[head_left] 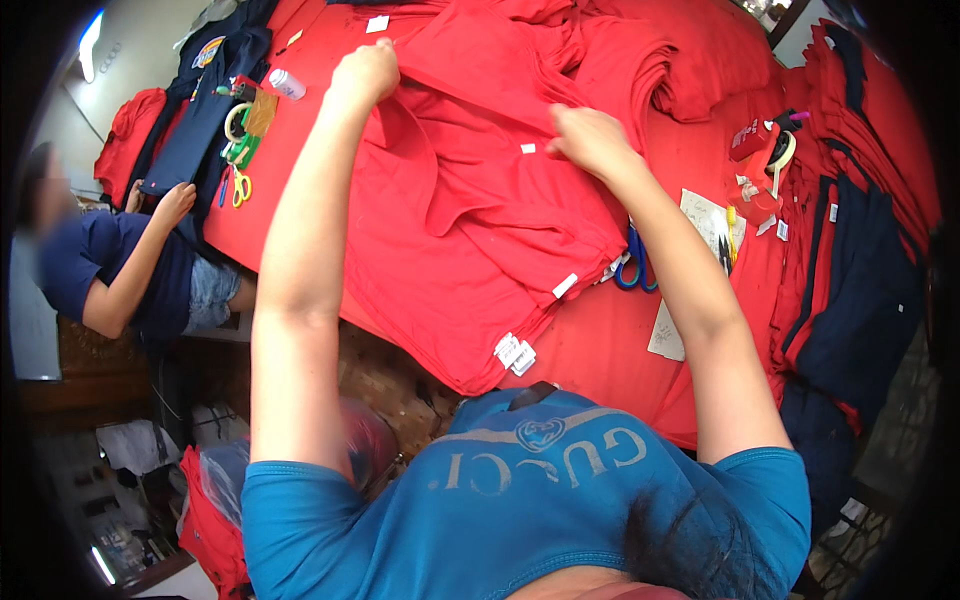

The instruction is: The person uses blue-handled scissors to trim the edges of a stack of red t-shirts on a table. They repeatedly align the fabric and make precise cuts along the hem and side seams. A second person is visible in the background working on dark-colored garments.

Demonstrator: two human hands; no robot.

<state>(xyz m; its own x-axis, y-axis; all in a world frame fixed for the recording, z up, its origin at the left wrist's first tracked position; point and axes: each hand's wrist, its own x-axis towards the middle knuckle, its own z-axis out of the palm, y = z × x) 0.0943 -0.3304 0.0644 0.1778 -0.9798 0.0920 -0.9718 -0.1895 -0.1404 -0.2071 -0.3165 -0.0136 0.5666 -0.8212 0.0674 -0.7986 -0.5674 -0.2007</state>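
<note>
A red garment [470, 100] is stretched between my two hands above a pile of red garments [430, 275] on the table. At the far left, my left hand [368, 74] is closed on its edge, and a fold droops below that hand. My right hand [592, 140] pinches the cloth farther right and nearer to me; its fingertips are partly hidden. White labels [515, 353] stick out from the near corner of the pile. Blue-handled scissors [634, 262] lie by the pile, left of my right forearm.
Stacked red garments [640, 60] lie at the back, and navy ones [865, 270] on the right. Marked paper [705, 225], pens and tape [783, 155] are at right. Yellow scissors [241, 187] and a white bottle [287, 83] are at left, where a co-worker [125, 260] handles navy cloth.
</note>
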